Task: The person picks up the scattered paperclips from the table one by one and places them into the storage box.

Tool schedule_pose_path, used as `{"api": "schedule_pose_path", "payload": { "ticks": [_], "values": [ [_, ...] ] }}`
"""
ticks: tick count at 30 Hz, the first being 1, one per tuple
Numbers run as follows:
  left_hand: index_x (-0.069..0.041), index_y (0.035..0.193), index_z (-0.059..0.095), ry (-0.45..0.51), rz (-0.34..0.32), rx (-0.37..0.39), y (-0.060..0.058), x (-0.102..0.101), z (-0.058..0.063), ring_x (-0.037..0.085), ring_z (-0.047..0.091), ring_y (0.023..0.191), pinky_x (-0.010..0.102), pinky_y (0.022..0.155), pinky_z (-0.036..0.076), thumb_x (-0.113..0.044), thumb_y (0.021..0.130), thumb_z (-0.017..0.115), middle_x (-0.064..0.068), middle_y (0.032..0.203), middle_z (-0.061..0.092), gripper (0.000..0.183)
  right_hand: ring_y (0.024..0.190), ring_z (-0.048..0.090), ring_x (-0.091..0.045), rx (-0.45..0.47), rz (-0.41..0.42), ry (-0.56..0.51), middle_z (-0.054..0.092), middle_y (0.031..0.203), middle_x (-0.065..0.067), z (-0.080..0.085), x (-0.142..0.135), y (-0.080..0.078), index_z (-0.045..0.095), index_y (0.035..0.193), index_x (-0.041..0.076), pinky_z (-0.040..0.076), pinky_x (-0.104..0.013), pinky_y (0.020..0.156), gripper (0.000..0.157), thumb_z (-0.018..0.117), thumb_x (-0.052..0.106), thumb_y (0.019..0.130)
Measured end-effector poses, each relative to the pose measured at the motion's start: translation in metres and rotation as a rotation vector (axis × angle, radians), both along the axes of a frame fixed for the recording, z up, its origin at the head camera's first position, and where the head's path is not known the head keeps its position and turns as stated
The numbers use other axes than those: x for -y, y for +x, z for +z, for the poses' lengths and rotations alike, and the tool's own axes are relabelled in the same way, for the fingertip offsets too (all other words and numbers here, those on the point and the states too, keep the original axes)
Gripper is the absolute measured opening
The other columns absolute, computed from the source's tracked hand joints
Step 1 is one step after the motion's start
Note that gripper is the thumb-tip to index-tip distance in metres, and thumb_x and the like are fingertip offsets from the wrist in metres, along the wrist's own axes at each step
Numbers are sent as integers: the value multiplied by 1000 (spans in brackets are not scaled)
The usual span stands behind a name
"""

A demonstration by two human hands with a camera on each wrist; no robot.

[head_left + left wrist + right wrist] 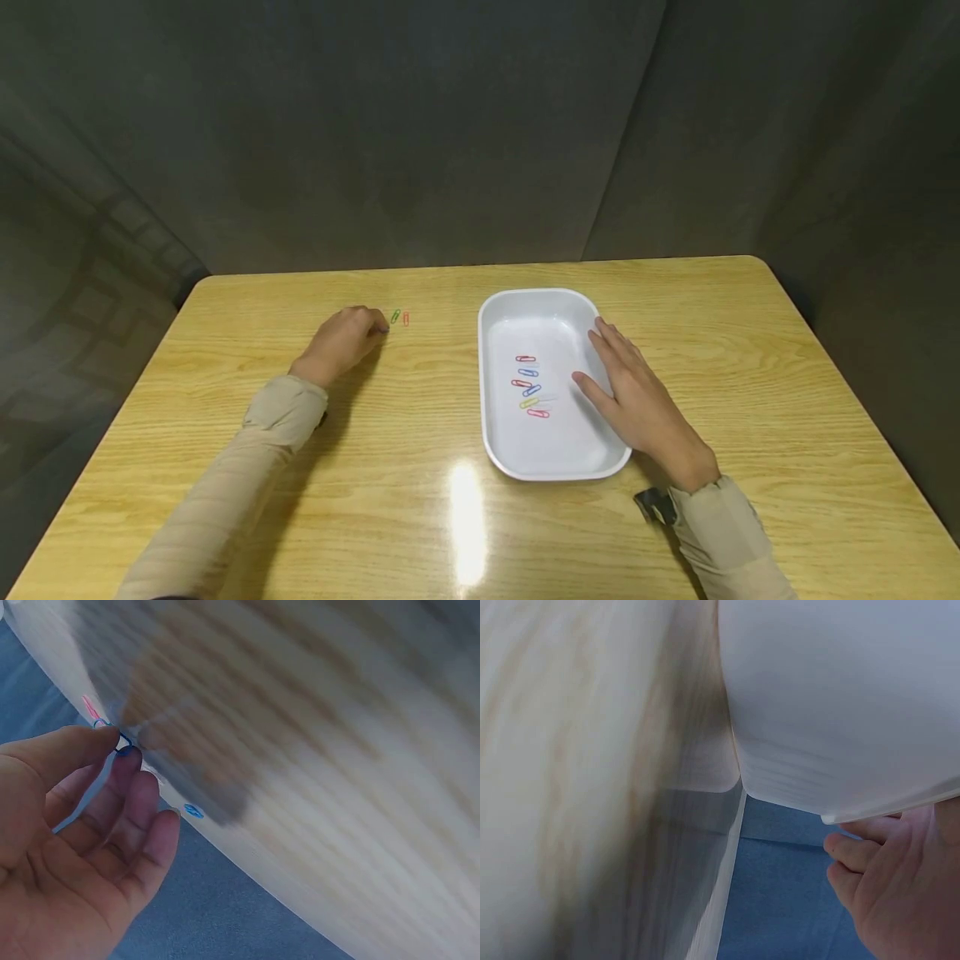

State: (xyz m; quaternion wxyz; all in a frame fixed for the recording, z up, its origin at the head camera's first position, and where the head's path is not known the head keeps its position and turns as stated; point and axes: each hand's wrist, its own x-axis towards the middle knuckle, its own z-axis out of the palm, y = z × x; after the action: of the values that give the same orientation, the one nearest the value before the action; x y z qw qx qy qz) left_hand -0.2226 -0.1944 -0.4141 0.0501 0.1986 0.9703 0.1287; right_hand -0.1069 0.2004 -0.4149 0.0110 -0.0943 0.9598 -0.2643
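My left hand (341,340) is low over the left part of the table, pinching a blue paper clip (124,742) between thumb and forefinger. Just beyond its fingertips lie a green paper clip (395,317) and a pinkish-red paper clip (407,318). The left wrist view shows another blue paper clip (193,811) on the table below the fingers. At the white tray (555,454), my right hand (637,400) rests along the right rim, fingers extended and thumb over the inside. Several paper clips lie in the tray, among them a yellow paper clip (529,403).
The wooden table (397,500) has its far edge a little behind the tray. Dark grey curtains (420,133) stand behind it and at both sides. A bright light reflection falls on the tabletop in front of the tray.
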Motion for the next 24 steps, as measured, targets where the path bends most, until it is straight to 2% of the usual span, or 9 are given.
{"api": "schedule_pose_path", "payload": {
  "ticks": [12, 24],
  "values": [
    [-2, 103, 73, 74, -38, -68, 5, -14, 7, 29, 69, 91, 43, 78, 57, -5, 91, 70, 16, 99, 73, 13, 152, 14, -41, 1, -4, 1, 14, 166, -17, 1, -1, 1, 26, 155, -2, 19, -61, 120, 75, 51, 44, 101],
    [2, 103, 71, 177, -98, -148, 14, -37, 18, 29, 68, 90, 42, 78, 56, 3, 89, 67, 17, 98, 71, 15, 152, 14, -41, 0, -2, -3, 14, 166, -17, 1, 0, 1, 26, 154, -2, 19, -61, 120, 74, 51, 44, 101]
  ]
}}
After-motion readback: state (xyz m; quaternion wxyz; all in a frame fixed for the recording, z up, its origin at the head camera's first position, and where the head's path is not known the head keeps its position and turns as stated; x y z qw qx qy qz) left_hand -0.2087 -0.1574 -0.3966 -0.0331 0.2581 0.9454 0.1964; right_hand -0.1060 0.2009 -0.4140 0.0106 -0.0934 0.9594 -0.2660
